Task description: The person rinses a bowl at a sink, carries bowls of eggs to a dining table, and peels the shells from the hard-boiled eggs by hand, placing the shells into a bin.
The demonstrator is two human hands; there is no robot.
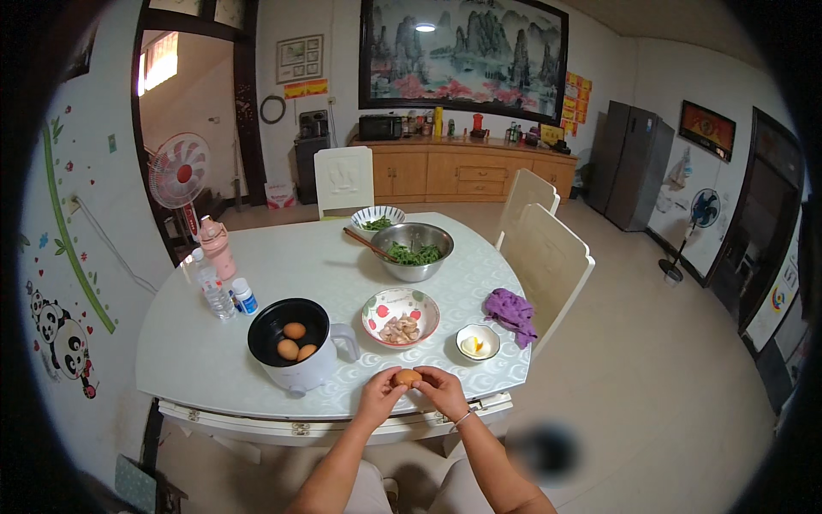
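Near the table's front edge, my left hand [381,397] and my right hand [442,394] grip one brown egg [408,377] between them, fingers closed on its two ends. Just beyond it sits a strawberry-patterned bowl [377,310] with pale broken pieces in it, perhaps eggshell or peeled cloves; I cannot tell which. To the left stands a white electric pot [295,373] with a black inside, and three brown eggs [288,349] lie in it. On the right, a small white bowl [463,349] holds something white and yellow, like egg.
A steel bowl [413,272] of chopped greens with chopsticks and a striped bowl [363,213] stand at the back. A purple cloth [511,316] lies at the right edge. A pink bottle [217,248], a clear bottle [213,291] and a pill bottle [244,296] stand left.
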